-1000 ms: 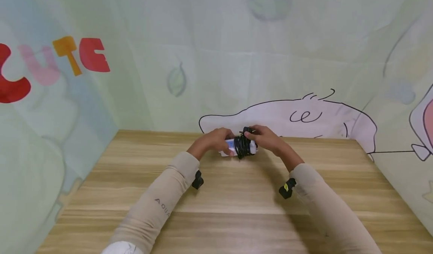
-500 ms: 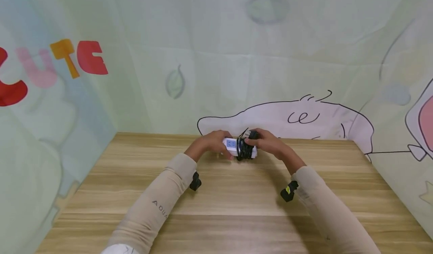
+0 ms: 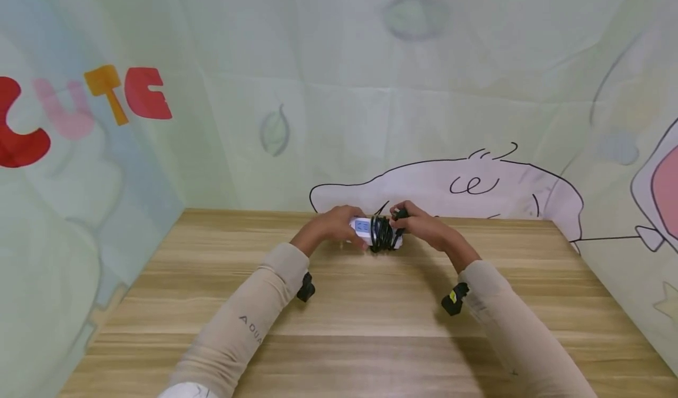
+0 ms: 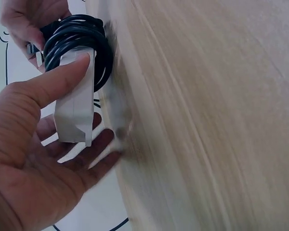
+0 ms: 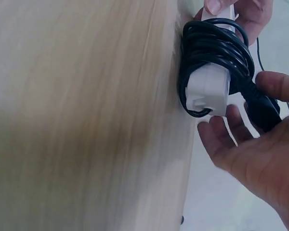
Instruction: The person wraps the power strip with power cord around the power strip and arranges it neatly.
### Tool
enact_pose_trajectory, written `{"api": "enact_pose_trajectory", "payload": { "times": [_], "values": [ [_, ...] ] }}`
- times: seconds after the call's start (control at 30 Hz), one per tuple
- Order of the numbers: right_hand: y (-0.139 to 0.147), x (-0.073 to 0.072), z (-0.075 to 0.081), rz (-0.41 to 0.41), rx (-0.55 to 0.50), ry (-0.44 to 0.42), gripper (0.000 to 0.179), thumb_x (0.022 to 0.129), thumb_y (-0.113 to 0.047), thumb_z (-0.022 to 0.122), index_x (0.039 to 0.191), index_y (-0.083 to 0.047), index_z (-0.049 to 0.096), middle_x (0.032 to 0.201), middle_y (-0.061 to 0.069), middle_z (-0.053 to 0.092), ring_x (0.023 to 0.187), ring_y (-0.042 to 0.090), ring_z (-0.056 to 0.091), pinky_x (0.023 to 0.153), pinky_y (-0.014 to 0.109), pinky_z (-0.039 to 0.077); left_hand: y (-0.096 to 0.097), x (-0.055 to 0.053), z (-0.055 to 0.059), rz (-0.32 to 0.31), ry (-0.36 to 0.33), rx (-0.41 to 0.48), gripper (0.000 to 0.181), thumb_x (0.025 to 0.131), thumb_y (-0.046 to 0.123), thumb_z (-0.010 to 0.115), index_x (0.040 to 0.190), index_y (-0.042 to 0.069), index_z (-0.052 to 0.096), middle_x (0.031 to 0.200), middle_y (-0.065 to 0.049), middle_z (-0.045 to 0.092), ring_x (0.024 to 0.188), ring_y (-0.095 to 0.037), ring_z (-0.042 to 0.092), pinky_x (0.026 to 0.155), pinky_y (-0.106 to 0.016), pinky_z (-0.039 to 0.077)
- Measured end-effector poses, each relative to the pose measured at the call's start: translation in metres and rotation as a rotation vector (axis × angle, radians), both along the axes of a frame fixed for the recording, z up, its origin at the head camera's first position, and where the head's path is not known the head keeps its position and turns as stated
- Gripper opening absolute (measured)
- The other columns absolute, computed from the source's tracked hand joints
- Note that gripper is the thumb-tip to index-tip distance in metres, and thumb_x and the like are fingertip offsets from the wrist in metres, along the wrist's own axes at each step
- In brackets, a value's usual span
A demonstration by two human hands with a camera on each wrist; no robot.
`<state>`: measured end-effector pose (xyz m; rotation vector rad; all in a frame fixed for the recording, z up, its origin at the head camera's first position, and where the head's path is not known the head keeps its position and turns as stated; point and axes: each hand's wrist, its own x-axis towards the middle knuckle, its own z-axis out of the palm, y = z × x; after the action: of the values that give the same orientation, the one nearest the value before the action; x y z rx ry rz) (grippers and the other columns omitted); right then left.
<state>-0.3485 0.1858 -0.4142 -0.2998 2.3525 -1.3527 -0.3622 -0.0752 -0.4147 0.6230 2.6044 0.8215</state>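
Observation:
A white power strip (image 3: 362, 226) with a blue socket face is at the far edge of the table, its black cord (image 3: 381, 234) wound several times around the middle. My left hand (image 3: 339, 222) grips the strip's left end, with the thumb along one side in the left wrist view, where the strip's pale end (image 4: 74, 115) shows. My right hand (image 3: 424, 224) holds the black plug (image 5: 262, 111) at the cord's end, beside the strip's other end. Part of the plug is hidden by the fingers in the head view.
The wooden table (image 3: 339, 315) spreads out in front of both arms. A printed cloth backdrop (image 3: 339, 92) with cartoon drawings rises behind it and on both sides. A small black camera (image 3: 454, 299) is strapped at the right wrist, another black camera (image 3: 305, 287) at the left.
My right hand has turned the plug, whose prongs stood up and pointed left half a second ago, and moved slightly right. The left hand has kept its grip on the power strip.

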Motion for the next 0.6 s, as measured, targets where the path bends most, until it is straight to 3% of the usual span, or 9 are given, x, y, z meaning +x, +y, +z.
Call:
{"api": "enact_pose_trajectory", "payload": {
  "times": [0.2, 0.23, 0.3, 0.37, 0.47, 0.6],
  "values": [
    [0.001, -0.003, 0.001, 0.104, 0.071, 0.177, 0.046, 0.118, -0.014, 0.055, 0.159, 0.004, 0.050, 0.161, 0.031, 0.050, 0.135, 0.039, 0.056, 0.115, 0.052, 0.052, 0.003, -0.005, -0.007, 0.031, 0.031, 0.068, 0.069, 0.080, 0.023, 0.097, 0.141, 0.005, 0.072, 0.131, -0.014, 0.076, 0.109, -0.027, 0.068, 0.092, -0.039, 0.058],
    [0.001, -0.005, 0.001, 0.114, 0.071, 0.210, 0.045, 0.118, -0.013, 0.056, 0.160, 0.003, 0.052, 0.161, 0.032, 0.051, 0.131, 0.039, 0.058, 0.110, 0.050, 0.055, 0.003, -0.009, -0.010, 0.036, 0.040, 0.077, 0.068, 0.079, 0.023, 0.097, 0.140, 0.006, 0.073, 0.130, -0.014, 0.076, 0.108, -0.027, 0.068, 0.090, -0.039, 0.058],
    [-0.001, -0.008, 0.002, 0.116, 0.072, 0.266, 0.046, 0.117, -0.010, 0.058, 0.161, 0.000, 0.056, 0.163, 0.032, 0.053, 0.126, 0.039, 0.063, 0.104, 0.045, 0.057, 0.001, -0.025, -0.029, 0.046, 0.070, 0.097, 0.068, 0.078, 0.027, 0.098, 0.139, 0.007, 0.074, 0.127, -0.013, 0.077, 0.105, -0.027, 0.068, 0.087, -0.040, 0.058],
    [-0.005, -0.013, 0.001, 0.085, 0.084, 0.300, 0.046, 0.115, -0.008, 0.061, 0.161, -0.005, 0.059, 0.163, 0.031, 0.055, 0.124, 0.041, 0.066, 0.099, 0.041, 0.057, -0.002, -0.041, -0.047, 0.067, 0.088, 0.113, 0.070, 0.076, 0.033, 0.098, 0.138, 0.010, 0.075, 0.124, -0.010, 0.077, 0.103, -0.026, 0.068, 0.085, -0.039, 0.058],
    [-0.011, -0.020, 0.001, 0.007, 0.096, 0.327, 0.048, 0.113, -0.008, 0.066, 0.161, -0.007, 0.061, 0.159, 0.031, 0.055, 0.132, 0.046, 0.068, 0.102, 0.044, 0.060, -0.006, -0.064, -0.074, 0.100, 0.130, 0.146, 0.076, 0.072, 0.047, 0.100, 0.136, 0.015, 0.075, 0.119, -0.005, 0.077, 0.101, -0.024, 0.068, 0.084, -0.037, 0.057],
    [-0.021, -0.029, 0.000, -0.150, 0.046, 0.315, 0.046, 0.110, -0.009, 0.073, 0.153, -0.001, 0.058, 0.154, 0.030, 0.058, 0.143, 0.051, 0.064, 0.115, 0.056, 0.058, -0.005, -0.067, -0.082, 0.167, 0.155, 0.188, 0.078, 0.069, 0.052, 0.103, 0.132, 0.015, 0.076, 0.112, -0.003, 0.077, 0.098, -0.023, 0.070, 0.080, -0.036, 0.058]
  ]
}}
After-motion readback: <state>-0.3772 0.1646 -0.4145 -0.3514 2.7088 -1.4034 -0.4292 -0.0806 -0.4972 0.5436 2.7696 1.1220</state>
